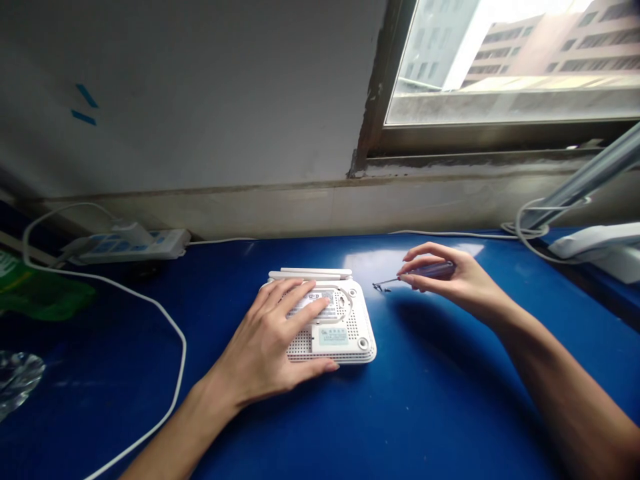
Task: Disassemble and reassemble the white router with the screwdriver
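Note:
A white router [357, 327] lies upside down on the blue table, its vented underside and labels facing up. Its antennas [313, 273] are folded along the far edge. My left hand [273, 330] rests flat over the router's left part, fingers spread, with the thumb along the near edge; part of the underside is hidden beneath it. To the right, my right hand [450, 273] is closed around a screwdriver [434, 269] with a purplish handle. The screwdriver's tip points left, at a few small dark screws [384, 289] on the table, right beside the router.
A power strip [165, 243] with a plugged-in adapter stands at the back left. A white cable [177, 360] loops down the left side, near a green bottle [45, 293] and clear crinkled plastic [19, 379]. A metal lamp arm [585, 177] rises at the right, below a window [515, 60].

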A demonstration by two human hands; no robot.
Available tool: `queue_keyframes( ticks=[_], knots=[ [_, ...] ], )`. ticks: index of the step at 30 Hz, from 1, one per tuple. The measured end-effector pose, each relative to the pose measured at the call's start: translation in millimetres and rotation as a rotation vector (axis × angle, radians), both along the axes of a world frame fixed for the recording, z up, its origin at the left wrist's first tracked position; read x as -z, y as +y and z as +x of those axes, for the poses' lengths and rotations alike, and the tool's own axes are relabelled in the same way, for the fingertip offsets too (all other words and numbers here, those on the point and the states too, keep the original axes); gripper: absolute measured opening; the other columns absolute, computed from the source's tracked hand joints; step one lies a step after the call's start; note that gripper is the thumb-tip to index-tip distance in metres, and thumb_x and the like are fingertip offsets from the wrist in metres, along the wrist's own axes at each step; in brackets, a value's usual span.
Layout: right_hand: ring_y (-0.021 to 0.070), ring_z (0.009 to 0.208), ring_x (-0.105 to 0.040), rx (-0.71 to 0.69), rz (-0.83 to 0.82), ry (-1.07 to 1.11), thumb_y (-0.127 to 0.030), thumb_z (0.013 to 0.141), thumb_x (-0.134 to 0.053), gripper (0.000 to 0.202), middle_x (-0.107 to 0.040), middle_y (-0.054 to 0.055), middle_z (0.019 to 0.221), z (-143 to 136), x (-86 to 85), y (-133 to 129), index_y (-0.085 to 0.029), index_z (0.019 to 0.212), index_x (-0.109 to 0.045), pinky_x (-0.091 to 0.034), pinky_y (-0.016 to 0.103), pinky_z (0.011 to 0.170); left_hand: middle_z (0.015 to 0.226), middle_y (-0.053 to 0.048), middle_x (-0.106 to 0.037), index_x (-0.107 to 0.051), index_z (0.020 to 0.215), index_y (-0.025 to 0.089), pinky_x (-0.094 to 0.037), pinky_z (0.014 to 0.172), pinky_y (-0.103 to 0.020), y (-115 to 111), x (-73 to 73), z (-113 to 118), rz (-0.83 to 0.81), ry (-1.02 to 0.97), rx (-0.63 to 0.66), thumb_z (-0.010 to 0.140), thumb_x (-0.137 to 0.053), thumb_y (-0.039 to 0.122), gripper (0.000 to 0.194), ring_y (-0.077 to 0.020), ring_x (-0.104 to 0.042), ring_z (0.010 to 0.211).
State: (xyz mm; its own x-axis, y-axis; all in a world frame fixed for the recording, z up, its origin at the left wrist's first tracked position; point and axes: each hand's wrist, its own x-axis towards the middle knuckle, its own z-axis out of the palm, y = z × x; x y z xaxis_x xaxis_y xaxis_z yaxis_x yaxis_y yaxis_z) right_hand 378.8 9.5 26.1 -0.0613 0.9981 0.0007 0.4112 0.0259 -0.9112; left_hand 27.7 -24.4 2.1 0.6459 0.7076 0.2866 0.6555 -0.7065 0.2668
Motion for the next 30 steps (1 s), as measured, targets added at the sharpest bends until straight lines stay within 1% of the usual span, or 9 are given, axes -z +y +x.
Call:
queue_keyframes(
  ticks=[5,12,17,20,23,26,30],
  knots=[
    [0.0201,0.067,-0.070,0.086,0.037,0.142,-0.046,0.071,-0.094,0.044,-0.081,0.010,0.092,-10,-4.8,-5,-0.022,0.098,-0.069,-0.058,0.031,0.061,0.159,-0.016,-0.053,-0.057,0.150,0.025,-0.037,0.120,-0.065,0,-0.6,0,-0.010,-0.007,0.002,0.088,-0.077,0.061,0.075,-0.0401,-0.045,0.147],
    [0.0192,0.064,-0.068,0.056,0.047,0.226,-0.046,0.071,-0.094,0.044,-0.080,0.009,0.089,-30,-10.3,-11,-0.022,0.097,-0.068,-0.058,0.031,0.059,0.159,-0.015,-0.053,-0.058,0.149,0.025,-0.035,0.122,-0.063,0,-1.4,1,-0.022,-0.009,-0.001,0.087,-0.077,0.062,0.074,-0.0396,-0.045,0.147],
    [0.0197,0.066,-0.071,0.025,0.051,0.225,-0.046,0.071,-0.094,0.044,-0.081,0.008,0.090,-41,-13.5,-16,-0.022,0.097,-0.067,-0.059,0.030,0.058,0.159,-0.014,-0.053,-0.058,0.150,0.025,-0.035,0.122,-0.062,0,-2.4,1,-0.022,-0.005,-0.004,0.088,-0.076,0.063,0.075,-0.0390,-0.045,0.147],
    [0.0194,0.068,-0.072,-0.001,0.043,0.218,-0.046,0.074,-0.092,0.042,-0.081,0.009,0.092,-43,-12.6,-17,-0.021,0.097,-0.067,-0.060,0.030,0.059,0.159,-0.014,-0.053,-0.058,0.150,0.025,-0.036,0.121,-0.062,0,-2.4,1,-0.024,0.000,-0.002,0.088,-0.076,0.064,0.075,-0.0390,-0.045,0.147],
    [0.0200,0.070,-0.073,-0.058,0.044,0.181,-0.047,0.075,-0.092,0.042,-0.081,0.009,0.093,-40,-8.4,-14,-0.021,0.098,-0.067,-0.063,0.031,0.062,0.158,-0.015,-0.053,-0.058,0.149,0.025,-0.036,0.121,-0.062,0,-2.0,1,-0.014,-0.001,-0.002,0.088,-0.076,0.064,0.075,-0.0395,-0.046,0.146],
    [0.0234,0.074,-0.075,-0.118,0.037,0.120,-0.049,0.075,-0.092,0.044,-0.081,0.010,0.095,-36,-4.0,-11,-0.021,0.100,-0.068,-0.066,0.036,0.064,0.158,-0.015,-0.054,-0.059,0.149,0.025,-0.036,0.121,-0.062,0,-1.6,1,-0.007,-0.002,-0.001,0.088,-0.076,0.064,0.075,-0.0396,-0.046,0.146],
    [0.0242,0.073,-0.076,-0.118,0.021,0.095,-0.050,0.074,-0.091,0.044,-0.081,0.010,0.096,-31,-4.1,-10,-0.022,0.100,-0.069,-0.066,0.036,0.063,0.158,-0.014,-0.053,-0.059,0.149,0.025,-0.035,0.122,-0.062,1,-1.4,1,-0.011,-0.002,0.000,0.088,-0.075,0.064,0.075,-0.0396,-0.046,0.146]
  ],
)
